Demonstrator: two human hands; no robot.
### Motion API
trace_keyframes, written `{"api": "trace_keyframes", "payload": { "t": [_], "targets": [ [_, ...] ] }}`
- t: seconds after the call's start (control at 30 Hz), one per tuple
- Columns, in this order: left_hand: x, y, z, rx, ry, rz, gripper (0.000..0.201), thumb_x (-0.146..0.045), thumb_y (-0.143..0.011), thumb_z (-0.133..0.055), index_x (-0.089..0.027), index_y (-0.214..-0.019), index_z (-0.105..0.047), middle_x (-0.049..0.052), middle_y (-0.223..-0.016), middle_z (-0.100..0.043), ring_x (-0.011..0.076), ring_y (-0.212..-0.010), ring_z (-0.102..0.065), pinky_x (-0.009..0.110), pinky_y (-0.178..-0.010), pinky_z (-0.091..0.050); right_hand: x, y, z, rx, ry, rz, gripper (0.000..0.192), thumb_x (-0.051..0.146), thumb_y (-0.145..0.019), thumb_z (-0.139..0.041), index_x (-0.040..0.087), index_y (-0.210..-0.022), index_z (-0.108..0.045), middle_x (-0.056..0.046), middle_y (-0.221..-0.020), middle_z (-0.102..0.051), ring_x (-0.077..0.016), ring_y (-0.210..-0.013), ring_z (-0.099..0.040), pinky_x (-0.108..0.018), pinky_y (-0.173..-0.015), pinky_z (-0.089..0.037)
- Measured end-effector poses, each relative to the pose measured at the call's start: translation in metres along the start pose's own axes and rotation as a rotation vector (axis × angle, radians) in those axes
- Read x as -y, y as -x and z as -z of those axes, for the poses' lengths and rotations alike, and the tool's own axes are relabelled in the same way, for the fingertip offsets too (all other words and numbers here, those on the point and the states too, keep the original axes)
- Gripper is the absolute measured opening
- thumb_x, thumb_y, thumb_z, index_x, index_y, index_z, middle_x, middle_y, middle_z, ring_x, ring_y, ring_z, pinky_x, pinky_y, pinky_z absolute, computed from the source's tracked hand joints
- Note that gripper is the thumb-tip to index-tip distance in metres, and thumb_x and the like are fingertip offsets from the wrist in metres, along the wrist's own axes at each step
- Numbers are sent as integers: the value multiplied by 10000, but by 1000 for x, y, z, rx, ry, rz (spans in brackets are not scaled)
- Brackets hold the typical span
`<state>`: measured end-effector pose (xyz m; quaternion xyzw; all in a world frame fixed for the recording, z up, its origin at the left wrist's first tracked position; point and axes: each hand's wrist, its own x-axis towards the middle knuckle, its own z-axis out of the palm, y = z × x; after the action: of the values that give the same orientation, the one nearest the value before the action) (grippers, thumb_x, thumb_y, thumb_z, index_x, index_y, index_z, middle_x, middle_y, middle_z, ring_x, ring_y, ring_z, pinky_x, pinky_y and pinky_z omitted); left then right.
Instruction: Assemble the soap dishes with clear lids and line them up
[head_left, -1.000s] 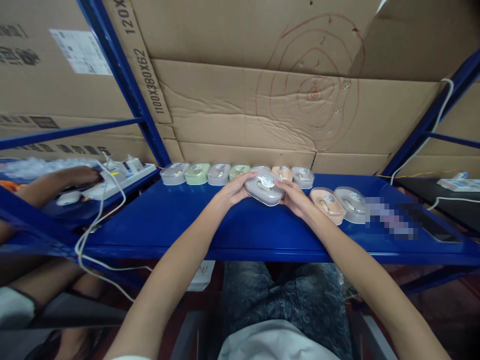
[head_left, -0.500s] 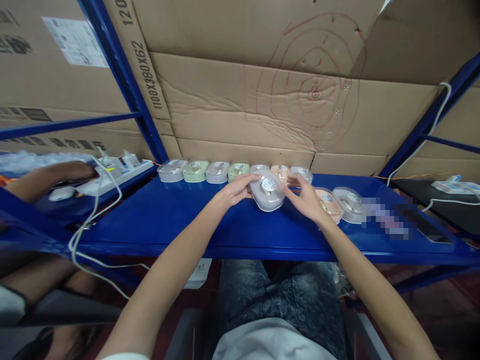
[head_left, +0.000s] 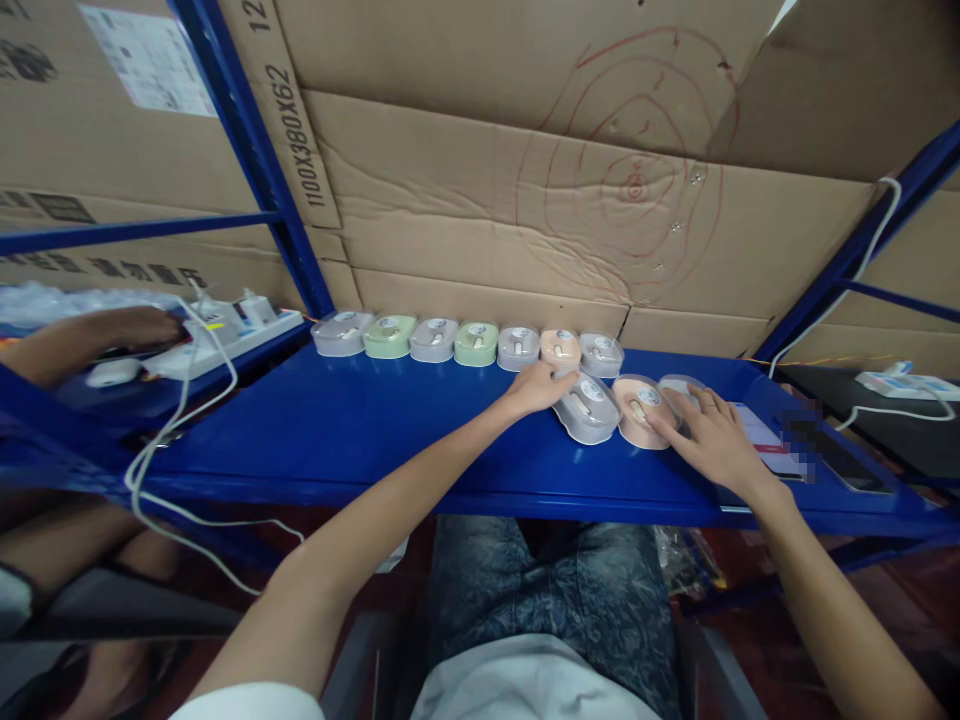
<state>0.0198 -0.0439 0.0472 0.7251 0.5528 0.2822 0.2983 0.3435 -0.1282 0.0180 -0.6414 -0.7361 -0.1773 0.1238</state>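
My left hand (head_left: 538,388) holds the left back edge of a grey rounded plastic case (head_left: 590,408) with a clear lid, thumb and fingers closed on it. The case is on the blue shelf, tilted slightly. Just right of it sits a peach case (head_left: 640,410) of the same kind. My right hand (head_left: 712,430) reaches over another grey case (head_left: 679,384), its thumb by the peach case and its fingers bent over the far side; the hand hides much of this case. Each lid shows a round label, with a small white piece under it.
Along the back of the blue shelf (head_left: 337,440) runs a row of several similar cases, among them a green case (head_left: 476,345). A phone (head_left: 765,440) lies at the right. White power strips (head_left: 225,343) and cables are at the left, where another person's hand (head_left: 146,330) shows.
The grey case in my left hand has moved right and down beside the peach case. My right hand has left it and moved right onto the other grey case.
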Motion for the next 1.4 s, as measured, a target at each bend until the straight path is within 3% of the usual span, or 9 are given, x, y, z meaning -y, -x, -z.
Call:
{"api": "trace_keyframes", "payload": {
  "t": [0.13,0.2,0.3,0.5,0.6,0.7,1.03,1.3,1.4],
  "targets": [
    [-6,-7,-12,-50,-184,-164,430,-547,-1099,-551,-195,-952,-750,142,-1019,-807,328,-1084,-771,423,-966,-581,5,-9,-3,44,24,-38,820,746,-1103,-270,217,-1668,-541,-245,-1699,-513,-504,-1610,-423,-724,-1272,-367],
    [-7,-6,-17,-105,-208,-206,422,-518,-1107,-549,-159,-1146,-768,191,-1208,-796,343,-1194,-751,442,-1039,-565,7,-13,-3,72,26,-49,821,736,-1110,-251,223,-1699,-502,-234,-1729,-486,-505,-1632,-390,-739,-1295,-323],
    [-10,4,-26,-171,-230,-296,590,-584,-1111,-527,-133,-1466,-661,239,-1478,-688,378,-1423,-636,503,-1193,-494,8,-19,-6,111,12,-79,809,714,-1117,-239,232,-1732,-447,-219,-1780,-428,-505,-1665,-332,-789,-1306,-257],
    [-22,32,-41,15,-403,-547,757,-691,-1044,-613,-323,-1693,-484,129,-1830,-354,480,-1698,-251,713,-1325,-292,-3,-43,-8,187,-60,-116,851,777,-1090,-228,252,-1719,-454,-217,-1802,-396,-518,-1683,-292,-853,-1278,-245],
    [-28,34,-49,86,-465,-579,753,-657,-1056,-613,-325,-1714,-458,112,-1853,-317,492,-1713,-194,750,-1339,-222,-13,-55,-5,240,-89,-109,841,802,-1077,-228,284,-1676,-508,-196,-1797,-413,-502,-1687,-296,-865,-1263,-265],
    [-34,31,-58,73,-487,-598,745,-638,-1067,-603,-293,-1713,-466,120,-1844,-338,491,-1707,-206,751,-1343,-205,-21,-61,-6,260,-82,-117,858,831,-1059,-246,286,-1653,-540,-204,-1794,-411,-513,-1677,-313,-867,-1255,-275],
    [-58,27,-81,54,-457,-570,697,-621,-1058,-624,-330,-1681,-509,114,-1826,-373,504,-1693,-237,790,-1294,-281,-53,-85,-16,280,-116,-111,817,814,-1030,-416,324,-1670,-550,-172,-1785,-447,-504,-1673,-333,-855,-1266,-276],
    [-90,17,-123,-8,-490,-562,813,-665,-1057,-600,-184,-1694,-448,235,-1825,-308,490,-1690,-240,770,-1303,-276,-85,-118,-29,336,-103,-241,833,805,-1030,-393,280,-1643,-594,-206,-1769,-457,-522,-1664,-335,-838,-1269,-260],
    [-101,4,-138,-33,-507,-566,854,-679,-1051,-605,-120,-1676,-439,277,-1776,-373,461,-1671,-302,733,-1317,-284,-101,-127,-36,274,-88,-250,838,825,-1015,-399,262,-1575,-666,-235,-1668,-571,-546,-1577,-452,-847,-1205,-345]
  ]
}}
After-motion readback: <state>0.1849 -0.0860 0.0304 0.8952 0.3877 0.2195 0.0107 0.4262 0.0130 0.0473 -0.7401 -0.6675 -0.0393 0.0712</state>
